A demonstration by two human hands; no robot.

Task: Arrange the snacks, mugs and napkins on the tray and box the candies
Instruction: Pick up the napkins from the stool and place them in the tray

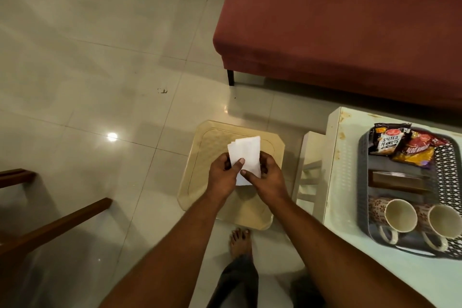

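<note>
A small stack of white napkins (246, 155) is held between both hands above a beige plastic stool (200, 182). My left hand (223, 175) pinches its left edge, thumb on top. My right hand (266, 177) grips the right edge, thumb across the lower part. On the white table at the right sits a grey tray (363, 182). It holds a salted peanuts packet (388, 141), a red and yellow snack packet (417, 151), a brown box (397, 180) and two patterned mugs (400, 216) (443, 225) lying on their sides.
A red sofa (337, 27) fills the upper right. The white table (342, 165) stands right of the stool. Wooden chair arms (55, 227) reach in at the lower left. My bare foot (240, 242) is on the tiled floor below the stool.
</note>
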